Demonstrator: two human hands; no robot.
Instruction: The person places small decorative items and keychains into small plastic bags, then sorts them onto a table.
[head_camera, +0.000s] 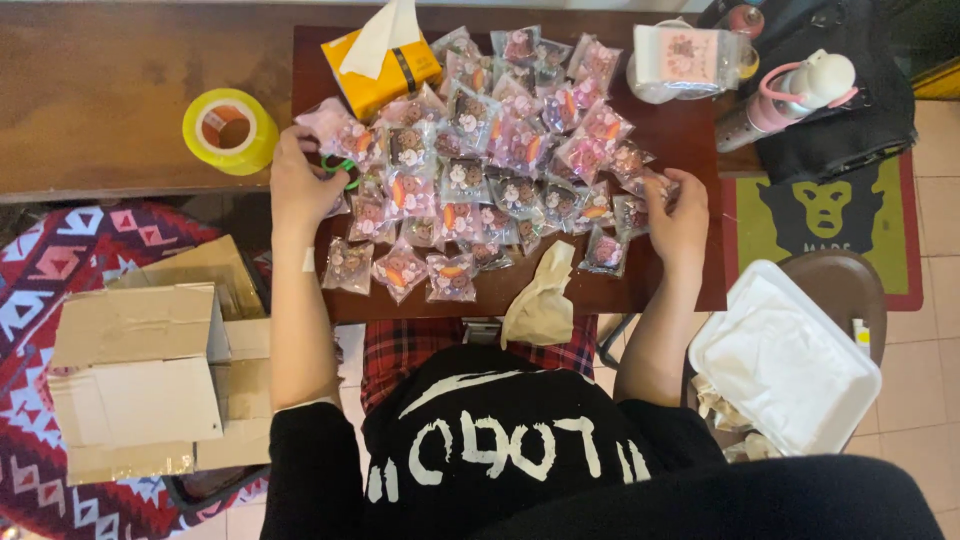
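1. Overhead, the head view shows one dark board (690, 150) laid across a wooden table (100, 90), covered with a heap of small clear packets (480, 160) holding pink and brown pieces; they overlap too much to count exactly, but there are several dozen.
2. Left hand (300, 185) rests at the heap's left edge, fingers curled down onto the packets beside one green ring-shaped thing (340, 168); I cannot tell whether it grips anything.
3. Right hand (680, 215) sits at the heap's right edge, fingers bent and touching the outermost packets; a firm hold is not clear.
4. One yellow tape roll (230, 130) lies on the table, left of the board.
5. One orange tissue box (385, 65) stands at the board's far left corner.
6. One beige glove (540, 300) hangs over the near edge.
7. One pink bottle (790, 95) lies at far right.
8. One white foam tray (785, 360) sits on a stool; two cardboard boxes (140, 370) stand lower left.
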